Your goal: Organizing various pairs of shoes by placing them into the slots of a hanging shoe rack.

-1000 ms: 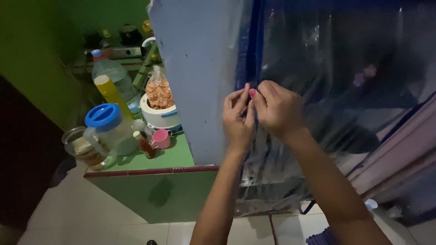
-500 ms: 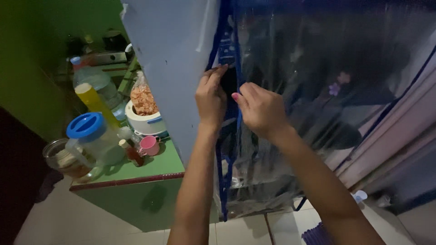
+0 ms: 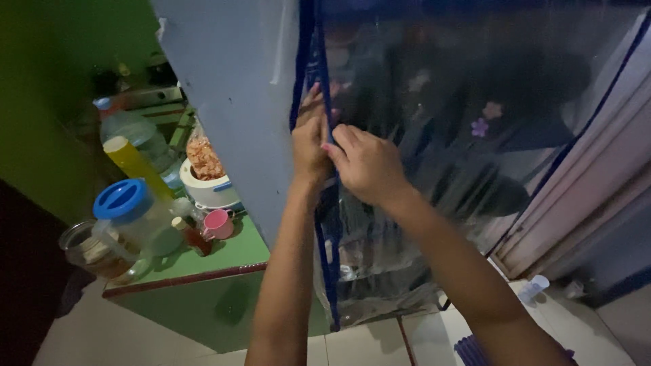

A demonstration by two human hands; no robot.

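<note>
A tall fabric wardrobe stands in front of me, with a pale blue side panel [image 3: 237, 115] and a clear plastic front cover [image 3: 461, 135] edged in blue zipper trim [image 3: 327, 257]. My left hand [image 3: 308, 139] grips the blue trimmed edge of the cover near the wardrobe's left corner. My right hand [image 3: 363, 163] is just beside it, its fingers pinched on the same edge or its zipper pull. Dark clothes show dimly through the plastic.
A green counter [image 3: 224, 254] at the left carries a clear jug with a blue lid [image 3: 125, 203], a yellow bottle [image 3: 135, 163], a large water bottle [image 3: 132, 129], a white pot [image 3: 203, 186], a pink cup [image 3: 218, 222] and a glass jar [image 3: 85, 247]. Pale floor tiles lie below.
Both hands have moved up and left along the cover's edge. The plastic cover has parted from the side panel below them, and the blue trim now hangs open down to the floor.
</note>
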